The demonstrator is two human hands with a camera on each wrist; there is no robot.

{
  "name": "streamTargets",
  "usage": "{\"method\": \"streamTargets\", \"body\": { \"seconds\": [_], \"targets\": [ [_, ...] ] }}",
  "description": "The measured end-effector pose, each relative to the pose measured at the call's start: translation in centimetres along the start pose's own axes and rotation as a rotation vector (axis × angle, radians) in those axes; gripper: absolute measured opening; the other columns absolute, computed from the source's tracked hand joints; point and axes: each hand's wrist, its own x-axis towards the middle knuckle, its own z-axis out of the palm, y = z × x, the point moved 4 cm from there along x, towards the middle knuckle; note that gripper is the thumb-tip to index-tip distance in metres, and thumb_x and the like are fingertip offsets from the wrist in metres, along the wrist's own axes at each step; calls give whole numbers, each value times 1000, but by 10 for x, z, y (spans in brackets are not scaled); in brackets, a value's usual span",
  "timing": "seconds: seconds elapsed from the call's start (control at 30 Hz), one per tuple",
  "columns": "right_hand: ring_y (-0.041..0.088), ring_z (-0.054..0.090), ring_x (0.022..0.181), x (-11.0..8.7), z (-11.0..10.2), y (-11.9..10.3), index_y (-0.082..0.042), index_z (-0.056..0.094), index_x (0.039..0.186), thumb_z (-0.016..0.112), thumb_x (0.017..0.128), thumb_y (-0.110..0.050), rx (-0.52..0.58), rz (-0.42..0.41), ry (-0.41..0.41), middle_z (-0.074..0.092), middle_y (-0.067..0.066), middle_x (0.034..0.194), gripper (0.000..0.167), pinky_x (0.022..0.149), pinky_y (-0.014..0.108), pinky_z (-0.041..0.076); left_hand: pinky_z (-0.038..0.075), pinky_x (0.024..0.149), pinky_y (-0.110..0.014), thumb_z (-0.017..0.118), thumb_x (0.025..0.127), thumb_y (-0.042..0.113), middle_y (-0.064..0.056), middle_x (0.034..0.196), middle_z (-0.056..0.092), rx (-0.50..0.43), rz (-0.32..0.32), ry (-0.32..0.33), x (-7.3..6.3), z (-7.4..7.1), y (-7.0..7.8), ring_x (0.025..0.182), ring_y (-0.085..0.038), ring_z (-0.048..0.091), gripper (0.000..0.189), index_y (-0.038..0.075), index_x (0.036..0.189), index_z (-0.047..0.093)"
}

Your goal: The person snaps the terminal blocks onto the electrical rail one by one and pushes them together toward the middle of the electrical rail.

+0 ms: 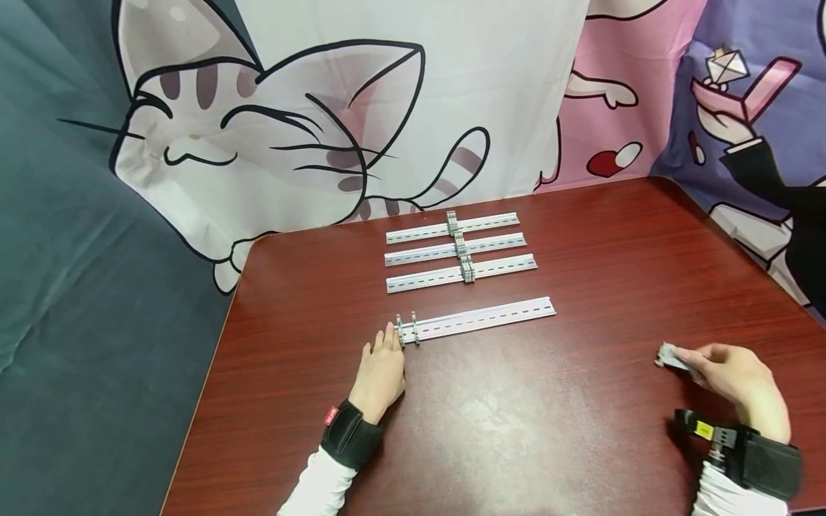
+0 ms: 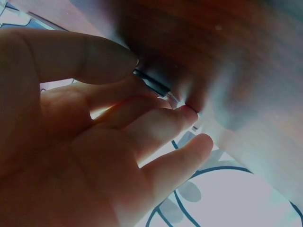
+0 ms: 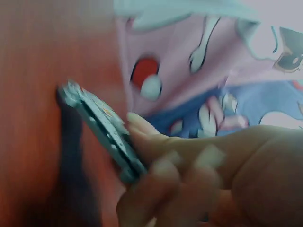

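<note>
My left hand [image 1: 379,376] is at the near-left end of a slotted metal DIN rail [image 1: 487,319], which carries two thin upright clips [image 1: 415,328] near that end. In the left wrist view, the thumb and fingers [image 2: 187,116] come together about the dark rail end, pinching it; the exact contact is partly hidden. Well to the right, my right hand [image 1: 736,376] pinches a flat grey terminal block [image 1: 674,357] just over the table. The right wrist view shows this block [image 3: 106,127] tilted between thumb and fingers, its lower end covered by them.
Three shorter DIN rails lie in parallel behind the long one, the nearest rail [image 1: 426,279] among them. Each bears a small cluster of grey blocks [image 1: 467,269] near its middle. A printed cloth [image 1: 503,93] hangs along the back of the brown table [image 1: 290,308].
</note>
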Motion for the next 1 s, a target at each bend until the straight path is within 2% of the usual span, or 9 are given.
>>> {"method": "streamTargets", "body": {
  "seconds": [0.07, 0.1, 0.2, 0.27, 0.4, 0.57, 0.77, 0.9, 1.0],
  "targets": [
    [8, 55, 65, 2, 6, -18, 3, 62, 95, 47, 98, -45, 114, -86, -7, 60, -3, 71, 50, 58, 26, 40, 41, 103, -53, 65, 82, 6, -24, 145, 44, 3, -3, 4, 0, 0, 0, 130, -37, 48, 59, -13, 134, 46],
    [4, 56, 64, 4, 10, -29, 3, 61, 98, 48, 98, -44, 162, -120, -21, 61, -5, 72, 49, 57, 24, 42, 41, 103, -53, 65, 82, 6, -24, 145, 44, 2, -4, 8, -1, 0, 0, 130, -37, 48, 59, -13, 134, 46],
    [5, 63, 67, 8, 19, -60, 5, 57, 109, 48, 99, -38, 247, -226, -81, 64, -2, 78, 45, 60, 23, 49, 41, 103, -53, 64, 83, 6, -24, 145, 44, -1, -3, 12, -1, 1, 0, 130, -37, 48, 58, -13, 134, 46],
    [8, 65, 68, 10, 23, -78, 5, 55, 110, 49, 100, -34, 271, -283, -100, 64, 2, 81, 41, 61, 25, 53, 41, 103, -53, 64, 83, 6, -25, 145, 43, -7, -2, 8, -2, 1, 0, 130, -37, 48, 58, -14, 134, 46],
    [12, 66, 67, 13, 29, -102, 6, 55, 107, 52, 99, -27, 278, -343, -115, 66, 8, 82, 34, 61, 27, 55, 40, 103, -53, 65, 82, 6, -25, 146, 42, -8, -5, -4, 0, 2, -1, 131, -37, 48, 60, -13, 135, 45],
    [15, 67, 62, 21, 35, -126, 4, 54, 99, 58, 96, -18, 193, -407, -107, 70, 11, 79, 23, 55, 28, 54, 40, 103, -53, 65, 82, 6, -24, 146, 43, 6, -5, -5, 0, 1, -2, 131, -37, 48, 60, -12, 135, 45],
    [16, 67, 55, 37, 51, -158, 1, 55, 87, 57, 91, -11, 47, -488, -102, 70, 7, 67, 13, 52, 27, 51, 41, 104, -52, 65, 83, 7, -24, 146, 43, 9, -11, 1, -2, 0, -2, 131, -36, 48, 59, -12, 136, 46],
    [13, 66, 53, 43, 62, -176, -2, 56, 79, 55, 88, -13, -54, -491, -88, 66, 1, 59, 14, 54, 27, 46, 41, 104, -52, 65, 82, 7, -24, 146, 43, 12, -10, -11, -1, 1, -2, 131, -36, 48, 60, -12, 136, 46],
    [12, 64, 52, 46, 69, -186, -4, 54, 75, 54, 87, -15, -92, -483, -99, 65, 2, 58, 16, 53, 27, 45, 40, 105, -52, 64, 83, 7, -24, 147, 41, 4, -14, -28, 0, 1, -2, 132, -36, 46, 60, -11, 137, 45]
  ]
}}
